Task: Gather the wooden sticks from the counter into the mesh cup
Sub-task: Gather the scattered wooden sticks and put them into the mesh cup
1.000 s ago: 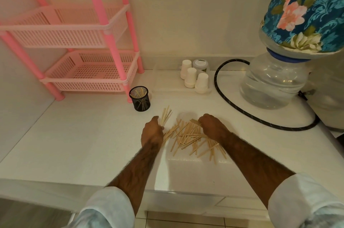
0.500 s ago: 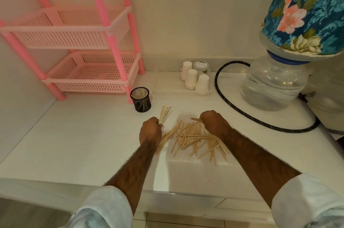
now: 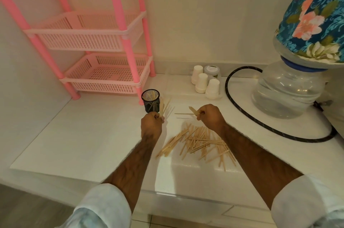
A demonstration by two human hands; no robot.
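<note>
Clutching a few of the thin pale wooden sticks [image 3: 197, 142]: left hand [image 3: 151, 125], right hand [image 3: 210, 116].

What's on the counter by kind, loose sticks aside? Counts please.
mesh cup: 1
white cups: 3
jar: 1
pink rack: 1
water jug: 1
hose: 1
Total: 8
</note>
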